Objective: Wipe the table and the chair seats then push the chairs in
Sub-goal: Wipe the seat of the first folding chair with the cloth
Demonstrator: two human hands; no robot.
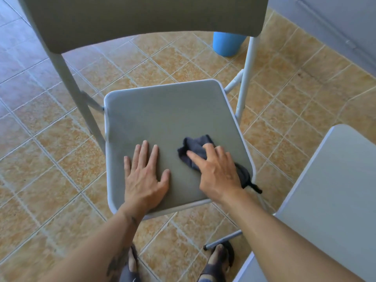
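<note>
A grey folding chair stands in front of me, its seat [162, 117] facing up and its backrest [142, 19] at the top of the view. My left hand [145, 176] lies flat on the near left part of the seat, fingers spread, holding nothing. My right hand [217, 171] presses a dark blue cloth [193, 147] onto the near right part of the seat. One end of the cloth hangs over the seat's right edge. A pale grey table [335, 190] reaches in at the lower right.
Tan floor tiles [50, 159] surround the chair. A blue bucket [226, 44] stands on the floor behind the chair, partly hidden by the backrest. A metal table leg [223, 239] lies low near my sandalled feet [219, 257]. A pale wall runs along the upper right.
</note>
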